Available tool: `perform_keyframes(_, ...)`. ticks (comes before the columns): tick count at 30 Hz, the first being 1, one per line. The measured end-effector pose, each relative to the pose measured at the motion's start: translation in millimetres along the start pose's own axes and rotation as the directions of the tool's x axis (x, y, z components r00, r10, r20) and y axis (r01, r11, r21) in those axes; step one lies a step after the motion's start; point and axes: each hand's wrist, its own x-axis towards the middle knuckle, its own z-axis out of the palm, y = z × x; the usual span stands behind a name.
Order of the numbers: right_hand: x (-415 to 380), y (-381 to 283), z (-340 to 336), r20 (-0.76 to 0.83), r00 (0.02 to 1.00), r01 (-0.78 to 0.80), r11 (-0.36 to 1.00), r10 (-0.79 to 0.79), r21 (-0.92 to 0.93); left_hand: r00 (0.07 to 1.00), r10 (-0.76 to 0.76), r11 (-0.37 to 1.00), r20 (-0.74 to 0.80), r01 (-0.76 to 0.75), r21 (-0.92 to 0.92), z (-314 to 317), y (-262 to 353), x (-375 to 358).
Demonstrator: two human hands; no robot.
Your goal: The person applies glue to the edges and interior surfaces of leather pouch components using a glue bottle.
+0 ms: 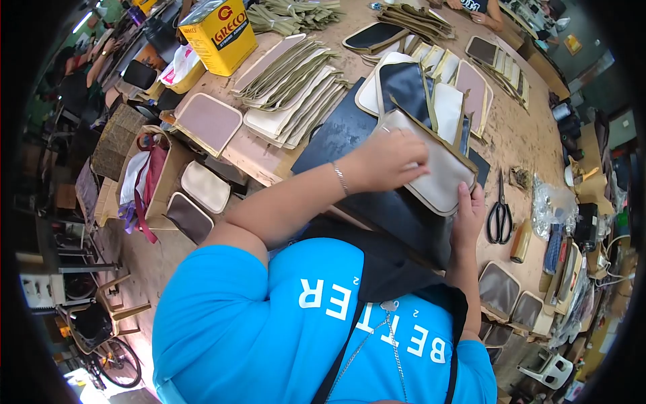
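My right hand (pixel 469 210) grips the lower right corner of a light beige, round-cornered panel (pixel 441 185) with a brown edge, thumb on top. Over the panel's upper left part, my left hand (pixel 393 160) is closed with curled fingers; what it pinches, if anything, is hidden. Behind the panel lie a dark navy panel (pixel 404 87) with a pale border and a white panel (pixel 447 111), partly overlapping. A black sheet (pixel 336 138) lies beneath them on the table, extending toward my body.
Stacks of edged panels (pixel 293 124) and olive strips (pixel 293 15) lie beyond on the table (pixel 538 135). A yellow adhesive can (pixel 225 40) stands at far left. Black-handled scissors (pixel 499 219) lie to the right, near a plastic bag (pixel 553 205). Another person's arm (pixel 493 15) shows across the table.
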Motion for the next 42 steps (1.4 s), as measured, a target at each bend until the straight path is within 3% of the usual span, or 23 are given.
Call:
perform_keyframes(3, -1.0, 8.6, -2.8, -0.014, 1.000, 0.009, 1.000, -0.009, 0.025, 0.973, -0.098, 0.995, -0.210, 0.100, -0.001, -39.8, -16.9, -14.0)
perform_keyframes(6, -3.8, 19.6, -2.2, -0.025, 1.000, -0.002, 0.998, 0.004, 0.057, 0.881, -0.350, 0.935, -0.319, 0.347, -0.068, -69.4, -30.7, -36.0)
perform_keyframes(9, -4.9, 22.0, 4.5, -0.046, 0.999, -0.007, 0.998, 0.010, 0.060, 0.802, -0.538, 0.843, -0.257, 0.514, -0.161, -78.1, -26.8, -51.3)
perform_keyframes(16, -6.7, 33.1, 0.8, -0.039, 0.999, 0.030, 0.998, -0.028, 0.050, 0.925, -0.378, 0.926, -0.029, 0.378, -0.020, -46.3, -28.4, -70.0)
perform_keyframes(20, -8.1, 35.8, -0.9, -0.038, 0.998, 0.055, 0.998, -0.053, 0.033, 0.945, -0.325, 0.944, -0.016, 0.326, 0.047, -39.4, -29.2, -64.4)
perform_keyframes(23, -5.5, 26.0, 4.1, -0.070, 0.997, 0.002, 0.971, 0.015, 0.237, 0.943, -0.334, 0.940, 0.003, 0.332, 0.081, -35.0, -24.1, -55.6)
perform_keyframes(26, 6.0, 2.1, 13.1, -0.107, 0.993, -0.014, 0.947, 0.051, 0.321, 0.932, -0.357, 0.932, 0.064, 0.351, 0.090, -24.0, -24.0, -53.9)
perform_keyframes(29, 30.6, -18.0, 16.2, -0.134, 0.990, 0.087, 0.935, -0.043, 0.344, 0.945, -0.325, 0.941, 0.026, 0.320, 0.109, -19.0, -26.6, -54.8)
perform_keyframes(32, 49.0, -40.5, 23.6, -0.157, 0.983, 0.158, 0.873, -0.095, 0.462, 0.900, -0.419, 0.852, -0.117, 0.435, 0.291, -40.7, -47.9, -59.9)
perform_keyframes(35, 52.0, -48.0, 33.5, -0.118, 0.992, 0.096, 0.835, -0.037, 0.543, 0.805, -0.553, 0.561, -0.214, 0.550, 0.619, -79.1, -52.7, -77.7)
perform_keyframes(38, 50.3, -23.7, 31.1, -0.092, 0.994, -0.001, 0.871, 0.053, 0.490, 0.580, -0.814, 0.374, -0.031, 0.564, 0.736, -115.4, -35.2, -93.3)
perform_keyframes(41, 45.6, 13.7, 24.2, -0.104, 0.984, -0.089, 0.902, 0.146, 0.423, 0.533, -0.846, 0.387, 0.021, 0.586, 0.711, -114.1, -44.7, -120.1)
perform_keyframes(42, 44.8, 14.1, 24.1, -0.093, 0.986, -0.089, 0.904, 0.140, 0.418, 0.588, -0.809, 0.413, -0.005, 0.574, 0.707, -108.7, -53.7, -126.2)
